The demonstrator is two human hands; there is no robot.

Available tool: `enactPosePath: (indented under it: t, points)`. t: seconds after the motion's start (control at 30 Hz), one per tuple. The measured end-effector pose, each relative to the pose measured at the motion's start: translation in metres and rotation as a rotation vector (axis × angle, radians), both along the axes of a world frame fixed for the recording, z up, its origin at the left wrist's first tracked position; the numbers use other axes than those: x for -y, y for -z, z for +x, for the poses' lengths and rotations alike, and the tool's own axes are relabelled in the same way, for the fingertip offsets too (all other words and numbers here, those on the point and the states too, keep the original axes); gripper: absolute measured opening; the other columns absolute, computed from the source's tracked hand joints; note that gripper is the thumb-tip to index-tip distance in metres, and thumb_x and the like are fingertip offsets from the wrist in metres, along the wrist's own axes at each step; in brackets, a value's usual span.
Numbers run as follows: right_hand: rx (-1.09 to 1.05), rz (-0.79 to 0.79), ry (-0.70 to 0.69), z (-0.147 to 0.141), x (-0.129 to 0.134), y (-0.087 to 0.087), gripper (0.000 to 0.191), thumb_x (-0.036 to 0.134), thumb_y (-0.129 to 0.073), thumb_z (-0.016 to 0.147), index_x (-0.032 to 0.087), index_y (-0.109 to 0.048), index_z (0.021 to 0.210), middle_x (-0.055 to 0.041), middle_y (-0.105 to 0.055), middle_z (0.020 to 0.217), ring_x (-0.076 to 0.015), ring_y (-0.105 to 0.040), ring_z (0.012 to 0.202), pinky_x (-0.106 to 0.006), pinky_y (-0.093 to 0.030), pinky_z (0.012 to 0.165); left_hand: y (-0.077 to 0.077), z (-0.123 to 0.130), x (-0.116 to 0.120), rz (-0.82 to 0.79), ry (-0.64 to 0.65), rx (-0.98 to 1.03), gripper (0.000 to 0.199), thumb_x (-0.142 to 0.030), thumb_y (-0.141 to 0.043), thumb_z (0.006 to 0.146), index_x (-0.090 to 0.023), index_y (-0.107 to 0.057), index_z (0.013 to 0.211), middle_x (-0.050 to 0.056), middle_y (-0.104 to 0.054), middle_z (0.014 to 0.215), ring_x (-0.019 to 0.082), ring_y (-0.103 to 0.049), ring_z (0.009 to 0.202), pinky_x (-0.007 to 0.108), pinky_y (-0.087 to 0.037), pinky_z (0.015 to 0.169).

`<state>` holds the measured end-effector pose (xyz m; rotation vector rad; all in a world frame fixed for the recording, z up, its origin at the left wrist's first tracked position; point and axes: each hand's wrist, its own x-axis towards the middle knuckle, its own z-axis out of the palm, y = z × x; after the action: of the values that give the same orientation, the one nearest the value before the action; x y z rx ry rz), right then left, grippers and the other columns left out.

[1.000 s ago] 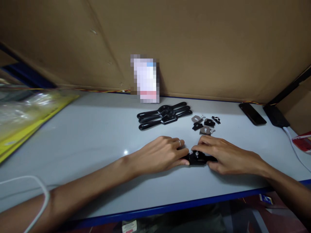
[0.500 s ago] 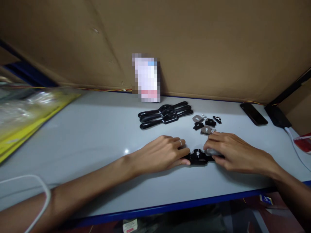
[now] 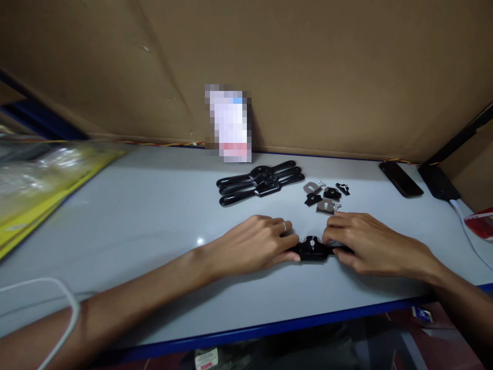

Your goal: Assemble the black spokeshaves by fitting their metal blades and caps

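A black spokeshave (image 3: pixel 313 249) lies on the white tabletop in front of me, its middle part and a silvery round screw showing. My left hand (image 3: pixel 265 241), with a ring on one finger, is closed on its left handle. My right hand (image 3: pixel 364 241) has its fingers curled around the right handle; a greyish patch shows under them, too unclear to name. Beyond my right hand lie steel blades (image 3: pixel 327 206), small black lever caps (image 3: pixel 332 193) and shiny thumbscrews (image 3: pixel 321 183). Further left, several black spokeshave bodies (image 3: pixel 262 181) rest side by side.
A phone (image 3: pixel 401 180) and a black device (image 3: pixel 439 182) with a white cable lie at the back right. A blurred-out panel (image 3: pixel 233 126) leans on the cardboard wall. Plastic packaging over a yellow sheet (image 3: pixel 23 221) is at the left. A white cable (image 3: pixel 73 303) loops over my left forearm.
My right fingers have shifted slightly on the right handle, and less of the greyish patch shows. Both hands stay at the spokeshave. The view has moved a little.
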<state>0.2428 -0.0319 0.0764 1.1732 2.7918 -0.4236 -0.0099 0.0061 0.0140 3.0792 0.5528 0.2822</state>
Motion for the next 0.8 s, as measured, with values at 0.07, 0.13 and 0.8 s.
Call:
enactPosePath:
  t: [0.07, 0.13, 0.8]
  points:
    - [-0.004, 0.001, -0.001, 0.0002, 0.0001, 0.0, 0.017, 0.007, -0.055, 0.081, 0.018, -0.065, 0.089, -0.0044, -0.065, 0.088, -0.0201, -0.06, 0.082, -0.032, -0.043, 0.072, 0.0002, 0.0001, -0.0004, 0.001, 0.0, 0.004, 0.045, -0.047, -0.033, 0.107, -0.018, -0.06, 0.086, 0.003, -0.064, 0.08, 0.014, -0.058, 0.063, 0.031, -0.037, 0.056]
    - [0.003, 0.0, 0.001, 0.0004, 0.0001, 0.0001, 0.016, 0.008, -0.055, 0.082, 0.018, -0.065, 0.089, -0.0044, -0.065, 0.088, -0.0203, -0.061, 0.083, -0.033, -0.043, 0.073, 0.0004, 0.0004, -0.0006, 0.003, -0.005, -0.003, 0.045, -0.048, -0.033, 0.106, -0.018, -0.061, 0.086, 0.004, -0.064, 0.081, 0.015, -0.058, 0.064, 0.031, -0.037, 0.056]
    - [0.03, -0.046, 0.004, 0.0006, -0.0009, 0.004, 0.024, 0.017, -0.057, 0.089, 0.018, -0.064, 0.112, -0.0083, -0.067, 0.103, -0.0249, -0.063, 0.096, -0.038, -0.047, 0.082, 0.0011, -0.0005, -0.0008, 0.004, -0.012, -0.033, 0.044, -0.048, -0.033, 0.106, -0.019, -0.06, 0.088, 0.003, -0.064, 0.082, 0.017, -0.061, 0.066, 0.032, -0.037, 0.057]
